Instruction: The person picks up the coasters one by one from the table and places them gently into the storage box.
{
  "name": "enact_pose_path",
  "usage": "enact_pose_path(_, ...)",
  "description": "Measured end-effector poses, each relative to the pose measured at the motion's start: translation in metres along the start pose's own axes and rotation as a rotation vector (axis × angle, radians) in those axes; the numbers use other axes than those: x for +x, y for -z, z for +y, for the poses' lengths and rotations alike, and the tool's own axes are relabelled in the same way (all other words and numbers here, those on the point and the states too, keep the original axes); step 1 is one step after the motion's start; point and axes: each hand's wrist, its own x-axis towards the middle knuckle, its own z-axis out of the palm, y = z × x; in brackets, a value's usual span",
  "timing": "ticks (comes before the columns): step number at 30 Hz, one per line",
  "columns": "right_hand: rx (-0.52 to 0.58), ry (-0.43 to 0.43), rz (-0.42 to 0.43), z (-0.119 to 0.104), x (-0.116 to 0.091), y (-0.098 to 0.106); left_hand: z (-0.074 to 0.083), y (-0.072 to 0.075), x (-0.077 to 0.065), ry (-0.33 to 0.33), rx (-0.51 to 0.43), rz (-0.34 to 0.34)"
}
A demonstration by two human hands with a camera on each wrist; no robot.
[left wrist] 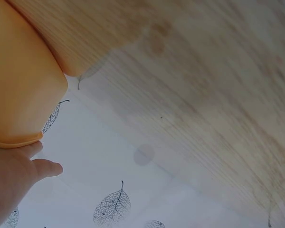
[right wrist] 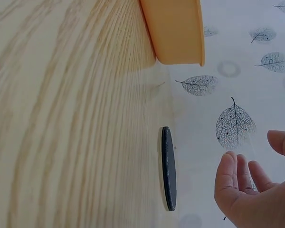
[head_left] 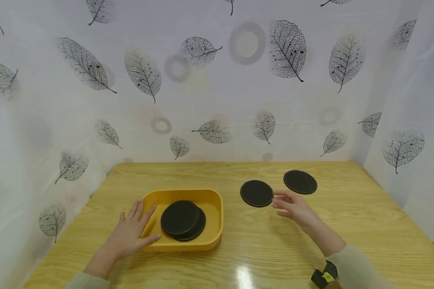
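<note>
A yellow tray [head_left: 217, 224] stands on the table, holding a small stack of round black coasters [head_left: 180, 217]. My left hand [head_left: 130, 233] rests on the tray's left rim with its fingers spread. On the table to the right of the tray lies one black coaster [head_left: 256, 193]; a second coaster [head_left: 300, 182] lies farther back and to the right. My right hand [head_left: 293, 208] is just right of the nearer coaster, fingertips close by its edge and nothing in its grasp. In the right wrist view the fingers [right wrist: 225, 175] are loosely bent above a coaster [right wrist: 169, 168].
The wooden table [head_left: 260, 249] ends at a pale curtain [head_left: 217, 96] printed with leaves, which hangs behind it and along both sides. A black strap with a small device [head_left: 324, 276] sits at my right sleeve.
</note>
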Motion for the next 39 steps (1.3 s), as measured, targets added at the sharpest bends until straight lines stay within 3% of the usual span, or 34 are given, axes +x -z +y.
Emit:
enact_pose_path(9, -0.038, 0.020, 0.034, 0.000, 0.004, 0.007, -0.001, 0.000, -0.001, 0.006, -0.005, -0.005)
enact_pose_path(19, -0.094, 0.037, 0.118, -0.002, 0.023, 0.028, 0.000, 0.001, -0.001, 0.007, -0.014, -0.003)
enact_pose_path(39, -0.165, -0.089, 0.288, 0.004, 0.058, 0.074, 0.001, 0.003, 0.000, 0.011, -0.032, -0.010)
